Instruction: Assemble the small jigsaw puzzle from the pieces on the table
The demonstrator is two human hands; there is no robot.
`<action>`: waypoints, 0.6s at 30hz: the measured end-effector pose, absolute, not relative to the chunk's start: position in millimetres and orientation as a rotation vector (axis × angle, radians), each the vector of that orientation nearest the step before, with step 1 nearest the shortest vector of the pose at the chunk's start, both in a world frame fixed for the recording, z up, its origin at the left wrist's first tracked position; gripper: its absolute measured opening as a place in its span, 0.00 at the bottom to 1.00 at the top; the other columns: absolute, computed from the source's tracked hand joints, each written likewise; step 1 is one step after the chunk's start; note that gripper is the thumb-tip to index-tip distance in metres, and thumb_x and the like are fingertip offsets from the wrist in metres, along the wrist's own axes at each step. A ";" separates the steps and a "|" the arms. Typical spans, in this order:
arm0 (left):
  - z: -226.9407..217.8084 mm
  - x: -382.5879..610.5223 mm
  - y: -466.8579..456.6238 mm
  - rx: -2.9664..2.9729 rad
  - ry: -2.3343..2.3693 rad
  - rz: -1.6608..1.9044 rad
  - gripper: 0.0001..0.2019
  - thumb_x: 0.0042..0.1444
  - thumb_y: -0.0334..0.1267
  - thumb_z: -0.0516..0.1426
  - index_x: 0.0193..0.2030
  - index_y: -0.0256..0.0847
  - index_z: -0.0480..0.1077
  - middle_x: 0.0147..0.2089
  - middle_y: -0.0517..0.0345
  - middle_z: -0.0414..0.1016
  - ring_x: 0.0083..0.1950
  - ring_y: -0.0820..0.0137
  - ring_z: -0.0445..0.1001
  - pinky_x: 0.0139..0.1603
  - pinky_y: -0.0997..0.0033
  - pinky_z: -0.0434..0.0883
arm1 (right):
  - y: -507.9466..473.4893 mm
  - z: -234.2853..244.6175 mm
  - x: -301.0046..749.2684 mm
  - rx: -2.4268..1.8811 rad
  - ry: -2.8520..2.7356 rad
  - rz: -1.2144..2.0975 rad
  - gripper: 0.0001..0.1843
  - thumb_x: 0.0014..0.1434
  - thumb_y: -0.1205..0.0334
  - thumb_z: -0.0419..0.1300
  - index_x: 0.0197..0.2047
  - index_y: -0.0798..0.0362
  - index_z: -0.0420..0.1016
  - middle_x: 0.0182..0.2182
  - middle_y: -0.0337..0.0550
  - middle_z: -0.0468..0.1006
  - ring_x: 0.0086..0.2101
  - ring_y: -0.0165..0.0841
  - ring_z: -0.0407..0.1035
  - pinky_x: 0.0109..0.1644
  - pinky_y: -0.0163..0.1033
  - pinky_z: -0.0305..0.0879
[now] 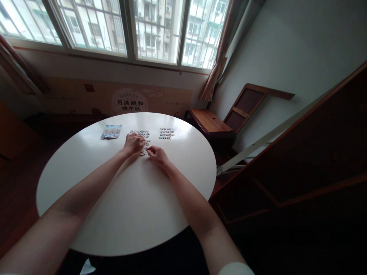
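Observation:
Both my arms reach across a round white table (129, 206). My left hand (133, 143) rests knuckles-up on a cluster of small jigsaw pieces (140, 134), its fingers curled down onto them. Just to its right, my right hand (157, 154) is closed in a pinch, its fingertips touching a small piece at the cluster's lower edge; what it grips is too small to name. A second, separate group of puzzle pieces (166, 133) lies a little farther right. A colourful picture card (111, 131) lies flat to the left of the pieces.
A wooden bench (210, 123) and a leaning wooden frame (246, 105) stand right of the table. Barred windows (120, 26) span the far wall, with a printed panel (129, 102) beneath. Dark wooden furniture (309, 183) fills the right side.

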State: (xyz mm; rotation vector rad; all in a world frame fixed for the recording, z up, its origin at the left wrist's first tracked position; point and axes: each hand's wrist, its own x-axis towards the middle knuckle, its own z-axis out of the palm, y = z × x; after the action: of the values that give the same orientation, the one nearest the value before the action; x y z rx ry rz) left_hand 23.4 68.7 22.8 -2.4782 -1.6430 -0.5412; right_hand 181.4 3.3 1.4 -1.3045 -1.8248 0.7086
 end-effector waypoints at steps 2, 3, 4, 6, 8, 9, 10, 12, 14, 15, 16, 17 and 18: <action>25.1 25.2 67.3 -2.474 -1.655 -0.525 0.13 0.55 0.37 0.50 0.32 0.44 0.78 0.49 0.52 0.77 0.51 0.53 0.66 0.50 0.51 0.56 | 3.6 0.9 181.5 -1.305 -1.823 0.711 0.09 0.57 0.62 0.58 0.41 0.51 0.78 0.31 0.39 0.79 0.31 0.29 0.72 0.39 0.33 0.65; 26.5 26.2 66.7 -2.474 -1.663 -0.523 0.13 0.55 0.37 0.51 0.31 0.43 0.77 0.49 0.52 0.77 0.51 0.52 0.66 0.51 0.50 0.56 | 3.8 0.5 181.5 -1.304 -1.822 0.711 0.10 0.57 0.62 0.58 0.41 0.51 0.78 0.31 0.39 0.79 0.31 0.29 0.71 0.38 0.33 0.65; 27.8 27.1 66.3 -2.474 -1.672 -0.525 0.13 0.55 0.38 0.51 0.31 0.43 0.77 0.48 0.51 0.77 0.51 0.52 0.66 0.51 0.50 0.56 | 4.0 0.1 181.5 -1.303 -1.820 0.711 0.10 0.57 0.62 0.58 0.41 0.51 0.78 0.30 0.39 0.79 0.31 0.29 0.71 0.38 0.33 0.65; 29.8 28.4 65.5 -2.473 -1.696 -0.531 0.13 0.55 0.39 0.51 0.30 0.43 0.77 0.47 0.50 0.77 0.51 0.51 0.66 0.50 0.50 0.56 | 4.2 -0.3 181.5 -1.298 -1.819 0.716 0.10 0.57 0.62 0.58 0.41 0.51 0.78 0.30 0.39 0.79 0.31 0.29 0.71 0.38 0.33 0.65; 29.9 28.7 64.7 -2.459 -1.717 -0.542 0.12 0.55 0.39 0.52 0.31 0.42 0.77 0.48 0.49 0.77 0.51 0.51 0.67 0.50 0.50 0.56 | 3.8 0.2 181.5 -1.296 -1.819 0.721 0.10 0.57 0.62 0.58 0.41 0.51 0.77 0.31 0.40 0.79 0.31 0.29 0.71 0.39 0.33 0.65; 29.2 28.6 64.1 -2.446 -1.724 -0.552 0.12 0.55 0.39 0.52 0.33 0.42 0.77 0.48 0.48 0.77 0.51 0.51 0.67 0.50 0.50 0.57 | 3.4 0.9 181.5 -1.296 -1.817 0.723 0.10 0.57 0.62 0.58 0.41 0.51 0.77 0.31 0.40 0.79 0.31 0.29 0.71 0.39 0.33 0.65; 28.1 28.2 63.3 -2.429 -1.727 -0.567 0.12 0.56 0.39 0.52 0.35 0.42 0.77 0.49 0.48 0.76 0.51 0.51 0.67 0.50 0.51 0.57 | 2.8 1.7 181.4 -1.297 -1.816 0.726 0.10 0.57 0.62 0.57 0.41 0.51 0.77 0.31 0.39 0.78 0.31 0.29 0.71 0.39 0.33 0.65; 25.2 27.5 61.1 -2.396 -1.726 -0.605 0.14 0.56 0.39 0.51 0.41 0.41 0.76 0.50 0.47 0.75 0.51 0.52 0.68 0.50 0.52 0.58 | 1.5 3.8 181.4 -1.301 -1.813 0.728 0.10 0.57 0.62 0.57 0.42 0.51 0.76 0.30 0.39 0.78 0.30 0.28 0.71 0.39 0.33 0.65; 22.4 27.7 58.3 -2.392 -1.712 -0.628 0.15 0.57 0.39 0.51 0.45 0.41 0.75 0.51 0.46 0.74 0.52 0.52 0.68 0.49 0.52 0.58 | 0.4 5.6 181.3 -1.306 -1.815 0.721 0.10 0.58 0.62 0.57 0.43 0.51 0.76 0.30 0.38 0.78 0.30 0.28 0.70 0.38 0.33 0.65; 21.3 28.3 56.7 -2.405 -1.699 -0.630 0.15 0.57 0.40 0.51 0.46 0.42 0.75 0.52 0.46 0.73 0.52 0.52 0.67 0.50 0.52 0.58 | 0.0 6.1 181.3 -1.309 -1.817 0.715 0.10 0.57 0.62 0.58 0.43 0.51 0.76 0.30 0.38 0.78 0.29 0.28 0.70 0.38 0.33 0.65; 20.6 29.2 55.2 -2.426 -1.679 -0.624 0.15 0.57 0.40 0.51 0.46 0.42 0.75 0.53 0.46 0.72 0.53 0.52 0.67 0.50 0.52 0.58 | -0.1 6.4 181.3 -1.309 -1.819 0.708 0.10 0.57 0.62 0.58 0.43 0.51 0.76 0.30 0.39 0.78 0.29 0.28 0.70 0.38 0.33 0.65; 20.2 30.4 53.8 -2.448 -1.658 -0.616 0.15 0.57 0.41 0.51 0.48 0.43 0.74 0.54 0.45 0.71 0.53 0.52 0.66 0.50 0.52 0.57 | -0.1 6.4 181.4 -1.306 -1.821 0.705 0.10 0.57 0.62 0.58 0.43 0.52 0.76 0.30 0.39 0.78 0.29 0.28 0.70 0.38 0.33 0.65; 20.1 31.7 52.4 -2.473 -1.635 -0.597 0.16 0.58 0.40 0.51 0.49 0.43 0.73 0.55 0.45 0.70 0.53 0.52 0.66 0.51 0.51 0.57 | 0.2 6.0 181.6 -1.299 -1.822 0.706 0.10 0.57 0.63 0.57 0.42 0.52 0.76 0.30 0.39 0.78 0.29 0.28 0.70 0.38 0.33 0.65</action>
State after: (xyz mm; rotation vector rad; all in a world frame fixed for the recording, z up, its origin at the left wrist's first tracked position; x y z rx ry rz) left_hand 31.7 52.4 20.1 -2.4727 -1.6350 -0.5968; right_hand 181.6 0.2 6.0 -1.2985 -1.8223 0.7057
